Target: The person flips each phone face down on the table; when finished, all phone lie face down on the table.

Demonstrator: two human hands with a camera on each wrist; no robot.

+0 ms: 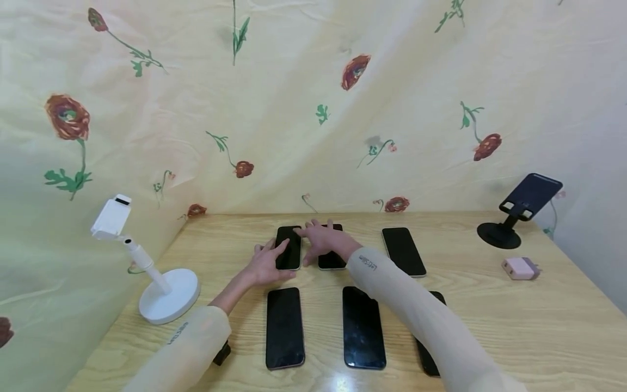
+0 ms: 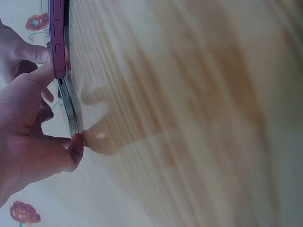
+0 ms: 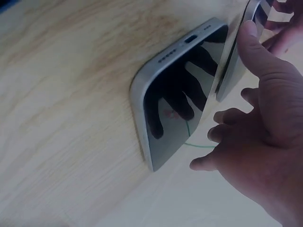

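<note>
Six black-screened slab phones lie face up on the pale wooden table [image 1: 490, 316], in two rows of three, and both hands are busy in the far row. The left hand [image 1: 266, 265] is on the far-left black phone [image 1: 289, 246]: its fingers lie fairly straight over the phone's left edge and glass, and the left wrist view shows the thumb tip pressing the silver edge down by the table. That is contact at the edge, no lift that I can see.

The right hand [image 1: 320, 239] reaches across with spread, relaxed fingers hovering over or resting on the far-middle black phone [image 1: 332, 260], its index stretching onto the top of the far-left one. The right wrist view shows the fingers mirrored in that glass; true contact I cannot tell.

My read: work sits on these two neighbouring phones, which lie side by side, almost touching. The far-right black phone [image 1: 403, 251] and the near row, near-left [image 1: 284, 328], near-middle [image 1: 363, 328] and the half-hidden near-right [image 1: 427, 356], look untouched for now.
</note>
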